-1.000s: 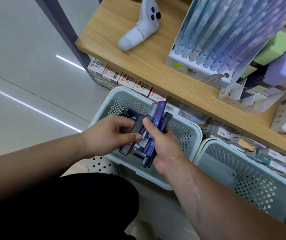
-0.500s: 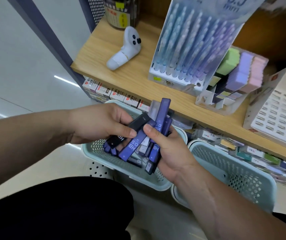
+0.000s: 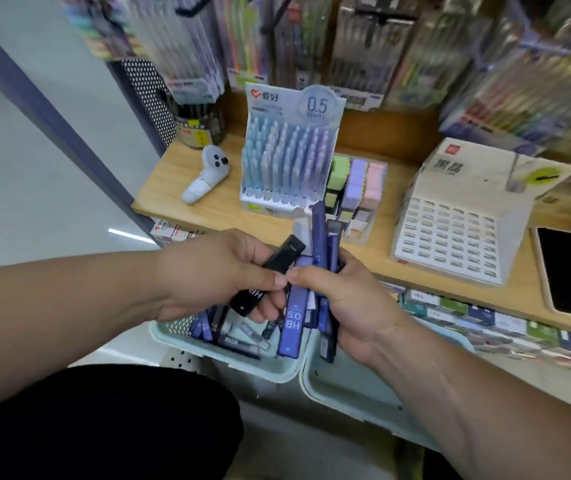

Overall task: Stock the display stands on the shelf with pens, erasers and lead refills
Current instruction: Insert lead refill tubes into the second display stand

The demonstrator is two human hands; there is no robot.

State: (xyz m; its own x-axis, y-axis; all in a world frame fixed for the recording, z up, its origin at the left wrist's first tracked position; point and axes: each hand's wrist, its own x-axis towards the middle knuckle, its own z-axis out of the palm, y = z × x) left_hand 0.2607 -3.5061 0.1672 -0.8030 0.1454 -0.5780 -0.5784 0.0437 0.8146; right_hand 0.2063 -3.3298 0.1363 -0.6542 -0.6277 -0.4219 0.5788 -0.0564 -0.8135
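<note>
My left hand pinches a black lead refill case marked HB. My right hand grips a bundle of blue and purple lead refill cases, fanned upward, one marked HB 0.5. Both hands hover above a pale green basket with several more refill cases lying inside. On the wooden shelf behind stand a 0.5 mm pen display, an eraser stand with green, purple and pink erasers, and a white slotted display stand.
A second pale green basket sits right of the first. A white controller and a dark cup of pens stand at the shelf's left; a phone lies at its right. Packaged pens hang above; small boxes line the lower shelf.
Both hands have risen from the basket with the refill cases. The view has tilted up, bringing the shelf displays and hanging packs into sight.
</note>
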